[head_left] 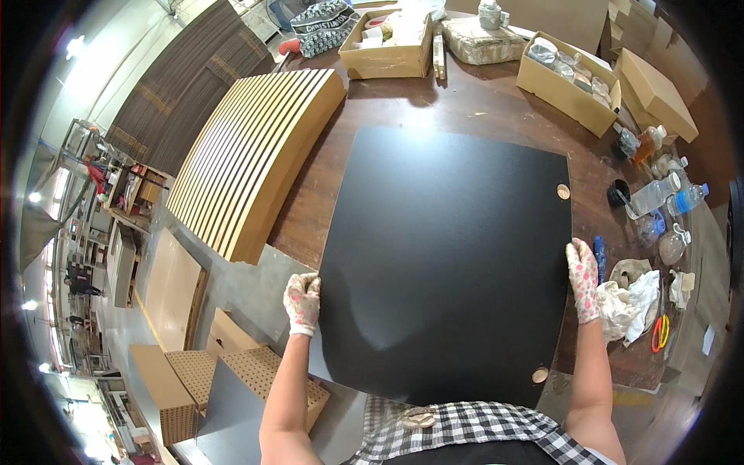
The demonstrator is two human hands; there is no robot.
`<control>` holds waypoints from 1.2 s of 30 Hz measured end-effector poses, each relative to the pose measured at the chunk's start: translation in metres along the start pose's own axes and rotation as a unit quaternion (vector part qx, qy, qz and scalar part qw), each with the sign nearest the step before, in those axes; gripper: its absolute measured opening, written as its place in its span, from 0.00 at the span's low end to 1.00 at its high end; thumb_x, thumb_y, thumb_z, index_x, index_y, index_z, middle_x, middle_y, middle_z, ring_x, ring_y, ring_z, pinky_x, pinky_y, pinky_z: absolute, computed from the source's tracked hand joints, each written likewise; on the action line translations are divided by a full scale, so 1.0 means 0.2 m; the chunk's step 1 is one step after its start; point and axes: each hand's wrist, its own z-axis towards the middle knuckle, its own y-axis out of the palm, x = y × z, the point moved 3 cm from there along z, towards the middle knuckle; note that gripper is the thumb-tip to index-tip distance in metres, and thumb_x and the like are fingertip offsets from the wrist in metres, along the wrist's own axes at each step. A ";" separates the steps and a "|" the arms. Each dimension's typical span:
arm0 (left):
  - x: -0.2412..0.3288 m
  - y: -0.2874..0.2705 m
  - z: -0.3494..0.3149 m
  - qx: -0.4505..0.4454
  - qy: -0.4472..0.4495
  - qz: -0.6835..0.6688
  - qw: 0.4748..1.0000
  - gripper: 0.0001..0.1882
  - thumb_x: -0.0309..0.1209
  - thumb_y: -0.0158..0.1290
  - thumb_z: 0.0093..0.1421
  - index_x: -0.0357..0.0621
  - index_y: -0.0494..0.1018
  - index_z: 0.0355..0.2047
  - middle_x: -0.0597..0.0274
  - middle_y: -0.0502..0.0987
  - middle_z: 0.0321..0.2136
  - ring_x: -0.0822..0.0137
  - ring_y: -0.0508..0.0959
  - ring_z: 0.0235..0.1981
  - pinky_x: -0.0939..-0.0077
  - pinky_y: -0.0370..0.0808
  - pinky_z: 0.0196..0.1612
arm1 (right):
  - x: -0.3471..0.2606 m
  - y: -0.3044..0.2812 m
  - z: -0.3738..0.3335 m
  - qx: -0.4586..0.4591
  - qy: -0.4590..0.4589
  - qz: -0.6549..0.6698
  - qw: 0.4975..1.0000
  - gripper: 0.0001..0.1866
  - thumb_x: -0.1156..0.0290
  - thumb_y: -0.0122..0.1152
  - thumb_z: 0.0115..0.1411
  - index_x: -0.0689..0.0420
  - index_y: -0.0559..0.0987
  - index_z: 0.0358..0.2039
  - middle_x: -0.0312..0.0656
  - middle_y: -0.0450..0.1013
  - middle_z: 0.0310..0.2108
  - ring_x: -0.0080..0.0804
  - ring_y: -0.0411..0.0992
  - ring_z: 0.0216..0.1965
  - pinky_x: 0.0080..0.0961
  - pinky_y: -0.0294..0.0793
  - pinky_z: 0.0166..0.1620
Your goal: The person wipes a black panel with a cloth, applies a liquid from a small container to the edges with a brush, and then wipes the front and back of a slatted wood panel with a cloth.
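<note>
A large flat black panel point(449, 256) lies in front of me, its near edge close to my checked apron point(465, 422). Two round light-coloured holes show along its right side, one point(563, 191) toward the far corner and one point(540, 375) toward the near corner. At the panel's left edge my left hand point(302, 302), in a white glove with pink spots, is closed on the rim. My right hand point(583, 280), gloved alike, grips the opposite edge. The fingers under the panel are hidden on both sides.
A brown table point(434, 101) carries a slatted stack of panels point(260, 155) at left and open cardboard boxes point(387, 58) at the back. Bottles point(655, 194), a blue marker point(600, 260), rags point(629, 302) and orange-handled scissors point(660, 333) lie at right. Perforated boards point(267, 372) stand at lower left.
</note>
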 end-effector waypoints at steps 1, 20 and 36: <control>0.00 0.00 -0.01 -0.014 -0.014 -0.021 1.000 0.05 0.24 0.58 0.55 0.38 0.77 0.32 0.60 0.78 0.27 0.72 0.76 0.28 0.78 0.73 0.33 | 0.00 0.00 0.03 -0.016 0.013 0.001 1.000 0.19 0.58 0.52 0.64 0.62 0.76 0.44 0.48 0.76 0.38 0.39 0.73 0.41 0.32 0.70 0.46; 0.05 0.17 0.08 -0.079 -0.038 -0.165 0.982 0.09 0.26 0.56 0.58 0.34 0.76 0.37 0.61 0.78 0.32 0.70 0.76 0.34 0.78 0.72 0.42 | 0.03 0.07 0.20 0.013 0.093 -0.019 0.995 0.22 0.51 0.50 0.63 0.60 0.77 0.34 0.49 0.75 0.29 0.46 0.73 0.36 0.36 0.68 0.38; 0.23 0.00 0.48 -0.194 -0.068 -0.401 0.893 0.16 0.40 0.46 0.67 0.41 0.72 0.45 0.67 0.75 0.40 0.72 0.74 0.39 0.78 0.72 0.42 | -0.53 -0.54 0.14 0.123 -0.078 0.189 0.971 0.17 0.57 0.59 0.61 0.57 0.73 0.22 0.30 0.63 0.22 0.20 0.58 0.26 0.23 0.62 0.32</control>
